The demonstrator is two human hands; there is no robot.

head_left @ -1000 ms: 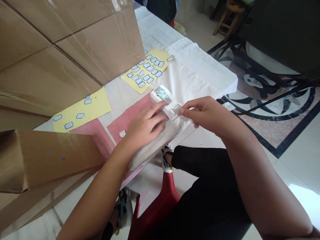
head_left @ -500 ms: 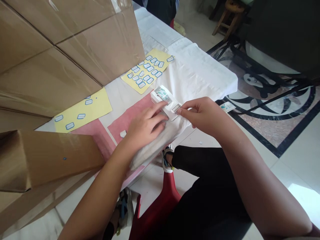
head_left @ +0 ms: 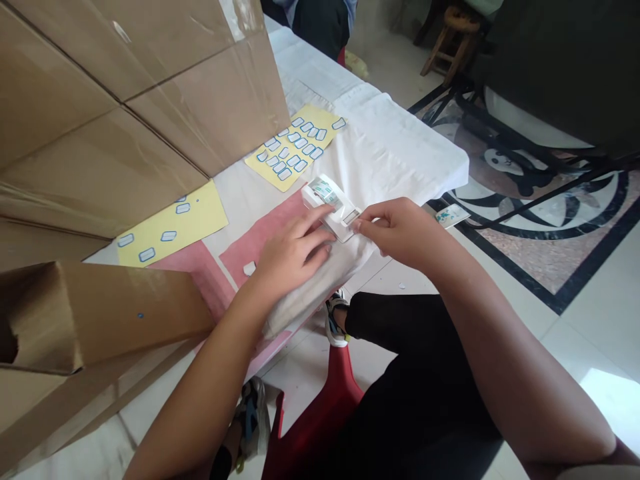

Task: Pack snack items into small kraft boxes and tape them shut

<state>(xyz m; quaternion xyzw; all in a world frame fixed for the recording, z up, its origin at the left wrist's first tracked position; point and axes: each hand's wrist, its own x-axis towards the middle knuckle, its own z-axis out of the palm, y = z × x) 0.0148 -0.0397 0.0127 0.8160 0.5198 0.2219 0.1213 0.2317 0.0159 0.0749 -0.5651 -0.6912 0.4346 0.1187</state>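
Tablecloth [head_left: 395, 147], white device [head_left: 338, 200] nr edge, L hand [head_left: 287, 255] spread, R hand [head_left: 403, 232] pinched, contents unclear

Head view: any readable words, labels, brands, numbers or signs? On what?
No text is readable.
White case: green print, too small and blurred.
Labels on far yellow sheet: any lettering too small.
Labels on near yellow sheet: same.
Card past the right hand: green marks, illegible.
Floor: panda picture, no lettering visible.
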